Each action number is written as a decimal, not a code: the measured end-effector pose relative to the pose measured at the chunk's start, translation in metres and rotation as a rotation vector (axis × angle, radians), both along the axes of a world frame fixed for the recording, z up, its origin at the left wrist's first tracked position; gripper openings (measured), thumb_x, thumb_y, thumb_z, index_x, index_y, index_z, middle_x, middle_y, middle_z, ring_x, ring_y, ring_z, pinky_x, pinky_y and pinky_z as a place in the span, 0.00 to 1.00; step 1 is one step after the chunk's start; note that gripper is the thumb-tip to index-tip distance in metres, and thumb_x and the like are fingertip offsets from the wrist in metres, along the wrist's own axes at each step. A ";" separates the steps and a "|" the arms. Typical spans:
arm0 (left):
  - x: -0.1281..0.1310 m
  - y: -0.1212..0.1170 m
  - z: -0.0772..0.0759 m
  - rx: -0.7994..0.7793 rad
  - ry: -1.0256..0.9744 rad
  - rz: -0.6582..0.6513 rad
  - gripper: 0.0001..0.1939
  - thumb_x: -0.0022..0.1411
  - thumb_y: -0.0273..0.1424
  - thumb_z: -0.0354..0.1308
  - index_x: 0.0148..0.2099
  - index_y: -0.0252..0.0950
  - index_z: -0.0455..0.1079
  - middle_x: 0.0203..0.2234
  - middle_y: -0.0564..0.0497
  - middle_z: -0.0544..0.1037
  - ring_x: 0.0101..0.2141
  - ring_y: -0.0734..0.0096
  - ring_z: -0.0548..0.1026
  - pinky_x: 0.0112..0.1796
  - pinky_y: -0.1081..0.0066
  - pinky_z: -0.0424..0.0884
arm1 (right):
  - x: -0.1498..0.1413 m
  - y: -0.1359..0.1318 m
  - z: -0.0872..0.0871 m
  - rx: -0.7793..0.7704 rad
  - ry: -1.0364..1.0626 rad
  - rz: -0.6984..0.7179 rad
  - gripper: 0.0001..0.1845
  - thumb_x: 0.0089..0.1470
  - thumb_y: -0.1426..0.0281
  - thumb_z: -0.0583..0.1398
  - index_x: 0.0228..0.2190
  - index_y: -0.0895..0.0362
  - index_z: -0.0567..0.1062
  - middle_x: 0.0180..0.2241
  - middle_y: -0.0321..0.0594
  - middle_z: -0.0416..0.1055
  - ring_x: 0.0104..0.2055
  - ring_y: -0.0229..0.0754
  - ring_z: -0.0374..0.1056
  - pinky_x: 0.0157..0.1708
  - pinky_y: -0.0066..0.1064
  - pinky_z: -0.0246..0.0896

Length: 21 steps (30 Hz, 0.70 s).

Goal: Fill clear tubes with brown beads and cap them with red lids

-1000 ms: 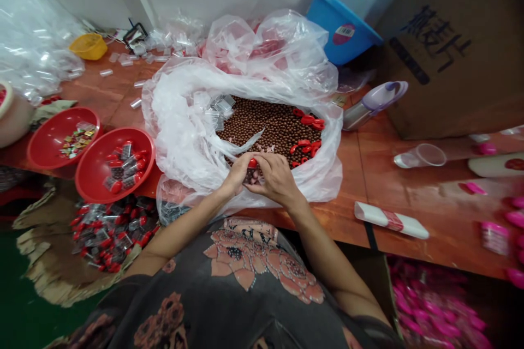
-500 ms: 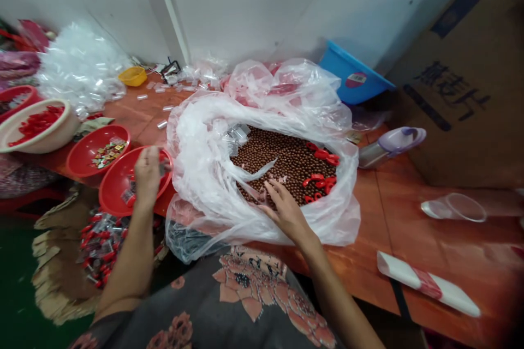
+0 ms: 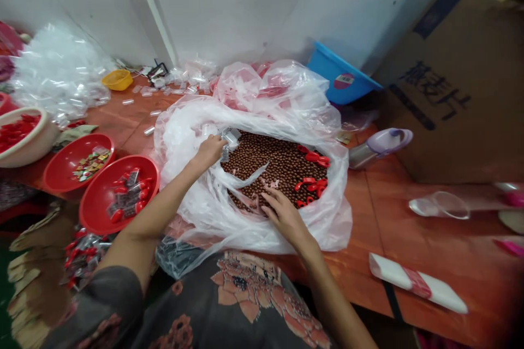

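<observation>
Flanking the left forearm, a red basin [image 3: 92, 210] of clear packets with red parts and, farther left, a red bowl [image 3: 57, 174] of small colourful packets. Ahead of both hands, a blue plastic tub [image 3: 339, 79]; right of them, a cardboard carton [image 3: 450, 82]. Gathered around both hands, a clear plastic bag [image 3: 184, 158] of brown beads [image 3: 262, 166], one fold lying across them. Left hand [image 3: 210, 151] pinching a small clear packet [image 3: 229, 139]; right hand [image 3: 284, 215] open, resting on the beads near the bag's lower edge.
</observation>
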<state>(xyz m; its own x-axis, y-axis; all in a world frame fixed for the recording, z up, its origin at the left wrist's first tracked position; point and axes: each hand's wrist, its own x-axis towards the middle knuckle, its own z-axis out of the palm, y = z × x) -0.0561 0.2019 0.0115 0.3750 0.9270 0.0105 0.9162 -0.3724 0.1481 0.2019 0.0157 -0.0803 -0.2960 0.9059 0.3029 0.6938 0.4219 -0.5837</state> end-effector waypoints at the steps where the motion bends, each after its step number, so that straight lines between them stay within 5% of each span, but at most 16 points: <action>1: 0.004 0.011 -0.005 -0.043 0.013 0.013 0.14 0.58 0.20 0.56 0.44 0.37 0.76 0.39 0.43 0.77 0.46 0.57 0.72 0.44 0.65 0.68 | 0.007 0.000 0.000 0.002 0.000 -0.037 0.19 0.64 0.68 0.54 0.54 0.56 0.73 0.58 0.53 0.67 0.60 0.51 0.65 0.59 0.49 0.65; 5: 0.001 0.037 -0.012 -0.081 -0.100 0.024 0.12 0.52 0.16 0.57 0.36 0.36 0.76 0.24 0.50 0.73 0.37 0.63 0.72 0.42 0.69 0.67 | 0.047 0.005 -0.004 -0.005 -0.051 -0.264 0.19 0.63 0.70 0.52 0.51 0.60 0.75 0.54 0.57 0.70 0.57 0.55 0.67 0.57 0.53 0.65; 10: 0.007 0.028 -0.003 -0.051 -0.257 -0.005 0.17 0.55 0.17 0.55 0.46 0.34 0.75 0.25 0.54 0.69 0.31 0.70 0.68 0.44 0.70 0.65 | 0.083 0.027 -0.002 -0.051 -0.162 -0.472 0.22 0.61 0.72 0.54 0.56 0.62 0.70 0.56 0.59 0.66 0.58 0.57 0.66 0.57 0.52 0.64; 15: 0.055 -0.008 -0.007 -0.142 -0.613 -0.056 0.16 0.54 0.24 0.58 0.47 0.37 0.73 0.31 0.54 0.74 0.29 0.72 0.68 0.37 0.73 0.65 | 0.074 0.045 0.009 -0.162 -0.305 -0.408 0.18 0.60 0.69 0.58 0.52 0.56 0.73 0.49 0.51 0.69 0.47 0.51 0.72 0.45 0.41 0.70; 21: 0.125 -0.035 -0.051 -0.487 -0.904 0.034 0.11 0.52 0.30 0.62 0.40 0.35 0.69 0.27 0.55 0.73 0.27 0.73 0.70 0.30 0.75 0.65 | 0.061 0.028 0.013 -0.214 -0.315 -0.269 0.08 0.61 0.70 0.57 0.39 0.56 0.76 0.37 0.44 0.74 0.42 0.47 0.71 0.44 0.38 0.67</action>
